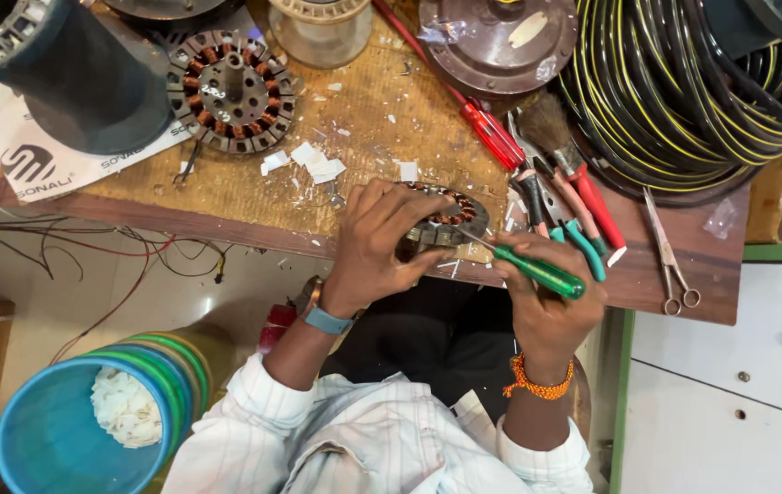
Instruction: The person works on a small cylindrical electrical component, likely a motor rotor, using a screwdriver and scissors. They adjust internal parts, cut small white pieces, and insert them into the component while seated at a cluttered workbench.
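- The left hand (374, 245) covers the near left part of the wound stator (441, 224), so its coils there cannot be seen.
- The green-handled screwdriver (537, 272) tip vanishes among the stator's slots.
- The black spool (62, 78), the cable coil (684, 87) and the brown motor cover (501, 41) run off the top edge.
- The blue tub (53, 439) is cut by the bottom edge.
- White scraps (313, 163) on the surface (364, 110) are too small to identify.
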